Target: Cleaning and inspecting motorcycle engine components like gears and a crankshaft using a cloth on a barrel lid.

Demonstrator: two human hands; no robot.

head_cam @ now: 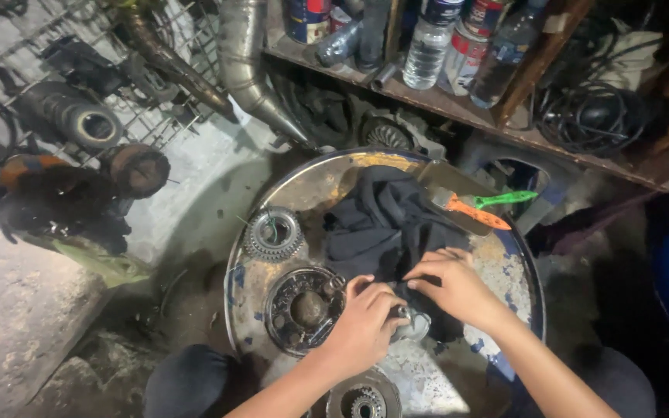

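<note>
Here the left hand (363,325) grips a small metal part (410,323), fingers curled; the right hand (452,285) pinches the dark rag (385,220) against it; wiping seemingly underway; turning the part likely comes next.

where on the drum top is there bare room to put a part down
Bare patches: the drum top rear-left, between the toothed gear and dark cloth, and the right edge past the right hand. Crowded: the near-left, with the round plate, left hand and bottom gear.

Cloth (381,220) on drum top (315,186); gear (273,233) left; brush (474,209) right.
</note>
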